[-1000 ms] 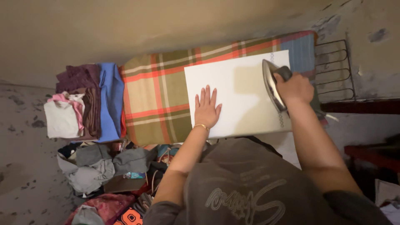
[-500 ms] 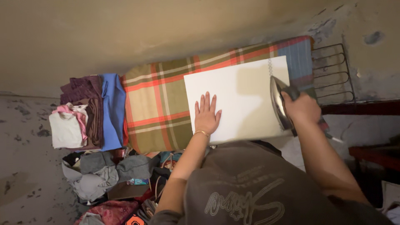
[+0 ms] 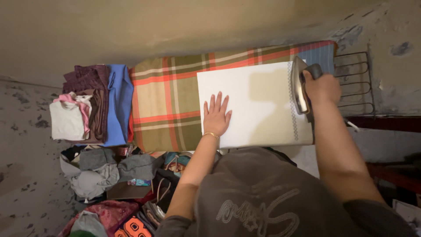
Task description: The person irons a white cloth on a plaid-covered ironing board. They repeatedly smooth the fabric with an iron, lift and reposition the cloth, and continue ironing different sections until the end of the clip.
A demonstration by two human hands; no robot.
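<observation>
Item: white cloth (image 3: pixel 250 103), folded to a flat rectangle, centre-right of the frame, lying on the plaid-covered ironing board (image 3: pixel 166 105). A stitched trim runs down its right edge.

Item: iron (image 3: pixel 301 85), upper right of the frame, soleplate resting on the cloth's trimmed edge near the top corner. Right hand (image 3: pixel 322 87) is closed around the handle, fingers wrapped fully.

Item: left hand (image 3: pixel 216 116), flat on the cloth's lower-left part, fingers spread and straight, gripping nothing; a thin bangle sits at the wrist.

Item: wire iron rest (image 3: pixel 355 81), far right end of the board, just beside the iron.

Item: stack of folded clothes (image 3: pixel 92 105), left of the board; loose pile of garments (image 3: pixel 114 171) at lower left.

Handling note, as a judgement: the pressing goes best with the flat hand kept well apart from the soleplate while holding the cloth taut, the iron drawn in straight, unhurried passes along the trim so the edge does not crease or shift, and never left resting in one spot.
</observation>
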